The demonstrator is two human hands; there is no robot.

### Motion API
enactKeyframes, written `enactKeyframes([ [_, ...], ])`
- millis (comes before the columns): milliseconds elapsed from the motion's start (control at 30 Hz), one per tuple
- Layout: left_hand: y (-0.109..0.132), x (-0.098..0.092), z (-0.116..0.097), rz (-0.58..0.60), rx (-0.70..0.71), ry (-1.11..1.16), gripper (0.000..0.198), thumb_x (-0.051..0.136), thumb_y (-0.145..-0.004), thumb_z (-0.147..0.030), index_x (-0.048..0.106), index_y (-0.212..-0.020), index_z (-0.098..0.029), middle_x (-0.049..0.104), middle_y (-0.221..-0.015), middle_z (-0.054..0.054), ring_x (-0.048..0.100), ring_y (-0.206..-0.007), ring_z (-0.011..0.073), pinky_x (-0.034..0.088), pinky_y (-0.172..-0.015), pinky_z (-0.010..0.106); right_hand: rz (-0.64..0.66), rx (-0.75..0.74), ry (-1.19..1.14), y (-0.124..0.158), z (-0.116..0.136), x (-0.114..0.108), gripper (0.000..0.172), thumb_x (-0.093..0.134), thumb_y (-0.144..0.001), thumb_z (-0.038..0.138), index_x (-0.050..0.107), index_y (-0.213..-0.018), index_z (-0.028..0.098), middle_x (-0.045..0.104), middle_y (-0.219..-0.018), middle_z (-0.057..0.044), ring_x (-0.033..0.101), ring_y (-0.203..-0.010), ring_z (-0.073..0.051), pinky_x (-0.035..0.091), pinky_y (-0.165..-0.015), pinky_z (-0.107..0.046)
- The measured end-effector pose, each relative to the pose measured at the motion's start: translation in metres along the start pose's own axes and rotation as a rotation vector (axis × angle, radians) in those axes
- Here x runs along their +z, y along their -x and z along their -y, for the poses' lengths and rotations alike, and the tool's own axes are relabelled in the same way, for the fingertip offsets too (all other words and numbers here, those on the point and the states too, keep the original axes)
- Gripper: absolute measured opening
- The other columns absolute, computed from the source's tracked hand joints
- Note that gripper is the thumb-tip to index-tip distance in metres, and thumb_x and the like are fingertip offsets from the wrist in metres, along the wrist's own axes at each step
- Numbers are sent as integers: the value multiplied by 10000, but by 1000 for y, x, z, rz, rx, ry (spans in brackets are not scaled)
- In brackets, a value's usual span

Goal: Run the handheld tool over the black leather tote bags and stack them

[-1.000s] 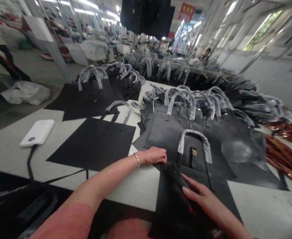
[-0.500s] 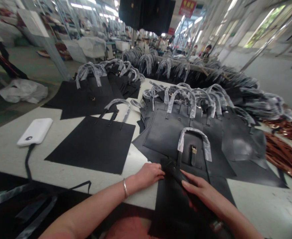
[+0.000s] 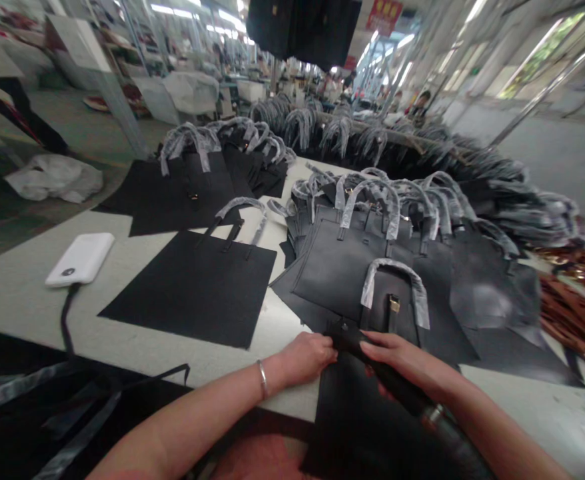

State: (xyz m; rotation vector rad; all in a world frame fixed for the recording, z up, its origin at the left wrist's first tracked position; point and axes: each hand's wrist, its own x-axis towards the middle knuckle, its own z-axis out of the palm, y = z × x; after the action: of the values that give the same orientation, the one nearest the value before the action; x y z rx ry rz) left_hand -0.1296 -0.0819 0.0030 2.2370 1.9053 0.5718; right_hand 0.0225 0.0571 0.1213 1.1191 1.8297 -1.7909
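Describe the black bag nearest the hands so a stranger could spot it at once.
On the white table, find the heap of black bags. The front one, just beyond the left hand and right hand, has a wrapped handle arching over a gold clasp; no other bag sits closer.

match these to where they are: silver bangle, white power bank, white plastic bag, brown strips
Things
1. silver bangle
2. white power bank
3. white plastic bag
4. brown strips

Places
A. piled at the right, past the black bags
B. on the floor, left of the table
C. on the left wrist
D. on the white table, with a black cable attached

Pairs: 1C, 2D, 3B, 4A
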Motion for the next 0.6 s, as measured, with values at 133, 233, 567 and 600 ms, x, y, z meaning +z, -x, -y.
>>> enactKeyframes([
  [133, 0, 0, 0, -5, 8, -1, 184, 478, -934, -227, 636, -845, -194, 607, -780, 20, 594, -677, 132, 424, -585, 237, 6, -65, 10, -8, 11, 4, 451, 517, -901, 373, 493, -1305, 174, 608, -679, 13, 583, -429, -98, 462, -393, -189],
  [233, 1, 0, -1, -12, -4, -8, 199, 464, -941, -235, 637, -850, -197, 607, -777, 22, 595, -670, 135, 423, -580, 243, 0, -78, 75, -3, 11, 2, 467, 550, -883, 381, 502, -1304, 185, 587, -671, 26, 581, -428, -96, 456, -393, -188],
  [567, 1, -1, -5, -15, 9, -22, 215, 441, -942, -225, 602, -804, -188, 601, -749, 16, 577, -639, 132, 399, -570, 239, -160, -216, 59, -11, 11, 9, 575, 579, -840, 389, 468, -1362, 178, 579, -666, 33, 559, -420, -106, 440, -402, -223],
  [600, 1, -1, -5, -16, 5, -14, 226, 436, -944, -225, 603, -796, -187, 597, -748, 18, 577, -646, 134, 401, -575, 241, -201, -257, 39, -8, 15, 7, 608, 588, -831, 389, 443, -1384, 181, 580, -677, 33, 564, -432, -109, 444, -414, -228],
])
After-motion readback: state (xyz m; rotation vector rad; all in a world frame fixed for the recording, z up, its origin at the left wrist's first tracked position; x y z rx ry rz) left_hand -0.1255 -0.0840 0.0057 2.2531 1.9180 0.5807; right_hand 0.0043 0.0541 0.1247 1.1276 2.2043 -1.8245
